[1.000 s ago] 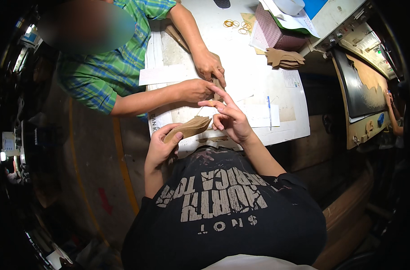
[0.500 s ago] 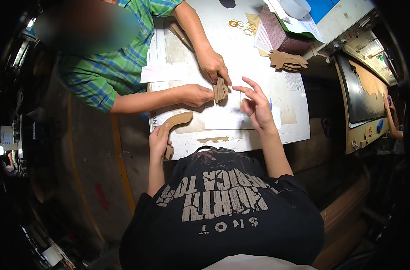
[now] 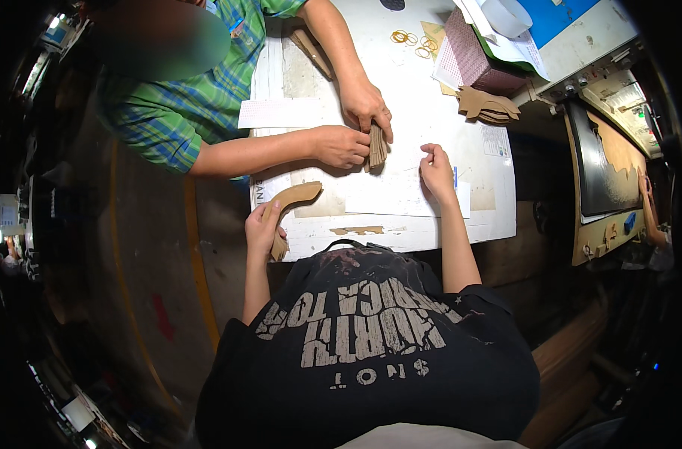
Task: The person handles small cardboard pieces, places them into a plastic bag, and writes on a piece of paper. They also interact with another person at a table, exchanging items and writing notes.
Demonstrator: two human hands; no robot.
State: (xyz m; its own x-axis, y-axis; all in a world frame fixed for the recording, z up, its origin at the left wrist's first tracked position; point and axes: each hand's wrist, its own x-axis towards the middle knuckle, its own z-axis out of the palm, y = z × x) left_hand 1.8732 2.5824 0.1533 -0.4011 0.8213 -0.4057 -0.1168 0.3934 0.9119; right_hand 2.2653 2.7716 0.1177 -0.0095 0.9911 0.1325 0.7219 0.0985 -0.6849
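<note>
My left hand (image 3: 262,230) grips a curved brown flat piece (image 3: 299,194), which looks like a small stack of cut leather or board, at the table's near left edge. Its lower end shows beneath my palm. Over the table's right half, my right hand (image 3: 437,176) is raised with its fingers curled in, and I see nothing in it. To its left, a co-worker's two hands (image 3: 363,108) hold a bundle of brown strips (image 3: 377,150) upright on the white table (image 3: 423,97). A white paper sheet (image 3: 401,203) lies below my right hand.
Yellow rubber bands (image 3: 412,41) lie at the far side, near a stack of brown cut pieces (image 3: 487,106) and a maroon patterned box (image 3: 472,52). Longer brown pieces (image 3: 311,54) sit beside the co-worker's arm. A torn brown scrap (image 3: 360,230) rests by the near edge.
My right hand's spread fingers have curled in, and the hand has drawn back to the right, away from the co-worker's bundle. My left hand keeps its hold on the curved piece.
</note>
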